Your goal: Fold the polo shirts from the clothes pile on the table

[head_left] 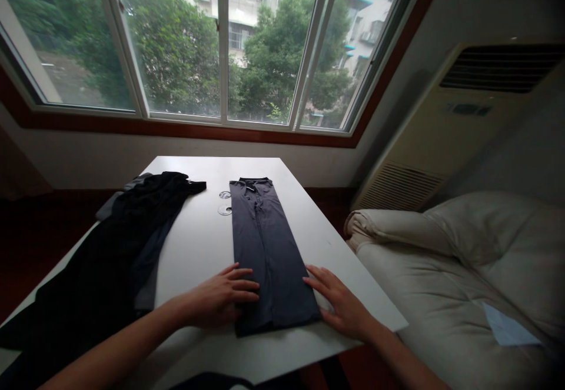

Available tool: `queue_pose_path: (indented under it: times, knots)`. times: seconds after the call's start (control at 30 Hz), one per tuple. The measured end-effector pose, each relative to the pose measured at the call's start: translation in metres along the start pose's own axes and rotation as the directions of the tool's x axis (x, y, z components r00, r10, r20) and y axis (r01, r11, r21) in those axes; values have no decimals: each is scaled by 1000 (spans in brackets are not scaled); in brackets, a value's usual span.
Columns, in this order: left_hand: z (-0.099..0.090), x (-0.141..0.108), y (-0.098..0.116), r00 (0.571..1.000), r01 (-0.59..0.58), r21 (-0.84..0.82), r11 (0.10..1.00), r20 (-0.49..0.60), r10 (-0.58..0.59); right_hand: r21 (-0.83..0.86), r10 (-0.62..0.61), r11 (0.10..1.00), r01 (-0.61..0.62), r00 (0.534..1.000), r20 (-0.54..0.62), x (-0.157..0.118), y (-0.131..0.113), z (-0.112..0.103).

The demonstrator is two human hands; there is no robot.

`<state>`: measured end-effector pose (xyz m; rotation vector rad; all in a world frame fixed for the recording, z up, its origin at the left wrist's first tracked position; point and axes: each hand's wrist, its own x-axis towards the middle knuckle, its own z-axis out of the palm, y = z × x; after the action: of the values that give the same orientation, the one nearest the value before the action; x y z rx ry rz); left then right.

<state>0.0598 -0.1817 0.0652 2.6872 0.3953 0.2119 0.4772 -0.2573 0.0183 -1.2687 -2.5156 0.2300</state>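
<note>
Lying straightened, twelve-o'clock trousers [269,249] are touching open, empty left hand [226,293] and right hand [339,302]; ten-o'clock clothes [110,255] lying heaped.

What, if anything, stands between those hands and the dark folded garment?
Nothing visible: the left hand's fingers lie over the garment at its left edge, and the right hand is right at its right edge.

No text readable; view perhaps too blurred.
</note>
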Motion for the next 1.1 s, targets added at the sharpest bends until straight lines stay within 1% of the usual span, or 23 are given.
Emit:
queue_pose_path:
  times: [0.07, 0.17, 0.27, 0.33, 0.43, 0.53, 0.6, 0.7, 0.77, 0.83, 0.93, 1.03, 1.1]
  knots:
    - [-1, -6, -8, 1000, 22, 30, 999, 7, -22, -8, -38, 999, 38, 999, 2, 5, -4, 1]
    - [8, -8, -11, 999, 35, 58, 998, 4, -36, -15, -80, 997, 79, 994, -70, 17, -10, 6]
    - [24, 1, -8, 996, 60, 87, 994, -72, -54, -10, -110, 994, 110, 985, -133, 25, -14, 14]
    - [33, 9, -7, 991, 51, 123, 991, -129, -35, 9, -120, 992, 122, 985, -125, 26, -14, 17]
    - [44, 17, -9, 983, 34, 177, 984, -182, -2, 38, -113, 992, 117, 989, -97, 25, -12, 19]
    - [50, 18, -10, 977, 50, 180, 982, -213, -11, 42, -121, 991, 126, 987, -102, 24, -10, 18]
    - [51, 18, -8, 977, 32, 166, 986, -211, 4, 37, -149, 987, 154, 982, -117, 24, -10, 17]
    - [44, 19, -2, 982, -22, 132, 991, -184, 46, 48, -169, 983, 178, 973, -159, 24, -12, 16]
    - [35, 19, 3, 986, -45, 79, 996, -157, 57, 77, -160, 981, 177, 970, -185, 24, -16, 14]
    - [23, 18, 8, 991, -55, 2, 998, -125, 55, 126, -154, 976, 177, 972, -175, 24, -19, 10]
    - [5, 14, 16, 995, -42, -110, 993, -94, 32, 229, -137, 961, 153, 987, -86, 25, -27, -6]
    - [-12, 10, 27, 997, -31, -189, 982, -74, 17, 329, -99, 941, 85, 995, 27, 27, -37, -30]
    - [-22, 9, 37, 999, -21, -223, 975, -48, 11, 385, -85, 922, 48, 993, 80, 28, -45, -47]
